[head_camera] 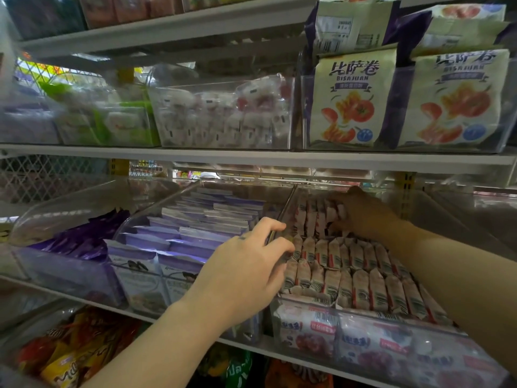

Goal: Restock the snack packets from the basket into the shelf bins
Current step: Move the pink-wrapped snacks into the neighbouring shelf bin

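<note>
My left forearm (156, 340), nearest the lens, is reaching up from the near left towards the middle shelf (251, 158). My left hand (246, 264) is resting at the left wall of the clear bin (369, 336), with its fingers curved over that wall's edge. I cannot tell whether they are pinching a packet or only touching the row. I judge that this hand is bracing the bin and keeping the near rows from toppling.

The snack packets (361, 292), red and white, are standing on end in tight rows across the bin. This way each row is propping up the next and the bin is taking more stock.

At the far end my right hand (363, 214) is gripping a bunch of these packets, fingers above and thumb below. It is probably pressing them upright into the last row.

The neighbouring bin (195, 228), just to the left, is holding purple-and-white packs and is not being touched.

The basket is not showing in this view. The far right of the clear bin is looking open, so restocking is likely part done.
</note>
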{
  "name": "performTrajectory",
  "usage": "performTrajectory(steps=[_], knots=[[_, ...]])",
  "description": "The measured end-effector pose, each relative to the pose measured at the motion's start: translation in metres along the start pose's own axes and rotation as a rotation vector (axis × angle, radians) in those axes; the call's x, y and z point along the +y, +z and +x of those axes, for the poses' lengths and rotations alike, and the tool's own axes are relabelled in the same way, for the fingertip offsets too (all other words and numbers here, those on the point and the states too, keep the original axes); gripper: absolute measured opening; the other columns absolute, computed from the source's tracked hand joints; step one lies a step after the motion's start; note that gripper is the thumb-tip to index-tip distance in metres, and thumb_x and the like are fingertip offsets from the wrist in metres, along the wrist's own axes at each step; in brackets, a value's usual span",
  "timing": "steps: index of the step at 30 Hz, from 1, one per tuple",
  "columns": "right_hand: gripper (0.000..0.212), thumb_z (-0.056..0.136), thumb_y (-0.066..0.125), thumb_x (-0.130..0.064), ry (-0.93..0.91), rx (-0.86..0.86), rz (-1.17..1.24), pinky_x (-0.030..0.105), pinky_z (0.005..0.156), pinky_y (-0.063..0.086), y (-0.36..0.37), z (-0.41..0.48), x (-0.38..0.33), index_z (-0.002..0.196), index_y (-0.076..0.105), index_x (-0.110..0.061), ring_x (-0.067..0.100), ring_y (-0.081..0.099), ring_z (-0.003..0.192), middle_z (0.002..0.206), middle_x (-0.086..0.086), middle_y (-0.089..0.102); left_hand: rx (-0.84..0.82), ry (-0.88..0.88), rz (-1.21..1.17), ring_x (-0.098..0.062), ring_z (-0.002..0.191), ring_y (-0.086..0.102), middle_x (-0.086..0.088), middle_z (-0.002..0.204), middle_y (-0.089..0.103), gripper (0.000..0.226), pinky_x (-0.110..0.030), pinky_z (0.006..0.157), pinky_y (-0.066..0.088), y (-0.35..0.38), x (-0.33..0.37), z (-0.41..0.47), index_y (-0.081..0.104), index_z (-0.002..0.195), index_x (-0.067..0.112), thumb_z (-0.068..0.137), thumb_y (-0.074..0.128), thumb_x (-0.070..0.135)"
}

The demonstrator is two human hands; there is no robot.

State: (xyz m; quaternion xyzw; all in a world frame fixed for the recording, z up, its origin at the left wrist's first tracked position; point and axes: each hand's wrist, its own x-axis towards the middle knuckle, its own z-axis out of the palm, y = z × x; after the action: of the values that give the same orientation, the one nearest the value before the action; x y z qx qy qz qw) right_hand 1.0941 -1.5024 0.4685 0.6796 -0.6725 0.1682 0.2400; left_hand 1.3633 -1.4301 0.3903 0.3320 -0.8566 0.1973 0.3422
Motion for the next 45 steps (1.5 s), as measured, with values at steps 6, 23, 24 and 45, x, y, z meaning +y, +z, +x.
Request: performTrajectory(steps=[6,23,24,45], knots=[[0.091,0.075,0.072,-0.053,-0.033,-0.077,0.003,0.042,0.105,0.037,0.008,-0.004,0.004,0.147,0.023,-0.027,0.033,0.041,0.127,0.145,0.008,0.025,-0.003,-0.005,0.019,-0.004,0.074,0.046,0.011,0.142,0.03,0.03,-0.017,0.058,0.03,0.001,0.001,0.001,0.051,0.125,0.034,0.096,0.043,0.039],[0.061,0.08,0.072,-0.014,0.198,-0.193,0.187,0.034,0.096,0.045,-0.023,-0.005,0.001,0.135,0.045,-0.008,0.028,0.051,0.117,0.131,0.011,0.052,0.011,-0.009,0.042,-0.005,0.069,0.038,0.011,0.142,0.032,0.031,-0.019,0.059,0.03,0.002,0.0,0.001,0.052,0.124,0.033,0.095,0.044,0.038],[0.052,0.082,0.069,-0.012,0.215,-0.168,0.155,0.034,0.094,0.048,-0.02,-0.006,-0.002,0.13,0.05,-0.006,0.028,0.053,0.113,0.127,0.013,0.055,0.014,-0.008,0.034,-0.004,0.069,0.038,0.011,0.142,0.033,0.03,-0.019,0.059,0.03,0.002,0.001,0.001,0.054,0.123,0.032,0.095,0.045,0.037],[0.071,0.073,0.081,-0.023,0.214,-0.002,0.324,0.03,0.099,0.039,0.0,-0.011,0.01,0.136,0.049,-0.013,0.027,0.049,0.123,0.135,0.008,0.054,-0.005,-0.014,0.066,-0.006,0.064,0.034,0.011,0.147,0.027,0.031,-0.018,0.06,0.03,0.003,0.001,-0.003,0.051,0.125,0.035,0.095,0.042,0.04]])
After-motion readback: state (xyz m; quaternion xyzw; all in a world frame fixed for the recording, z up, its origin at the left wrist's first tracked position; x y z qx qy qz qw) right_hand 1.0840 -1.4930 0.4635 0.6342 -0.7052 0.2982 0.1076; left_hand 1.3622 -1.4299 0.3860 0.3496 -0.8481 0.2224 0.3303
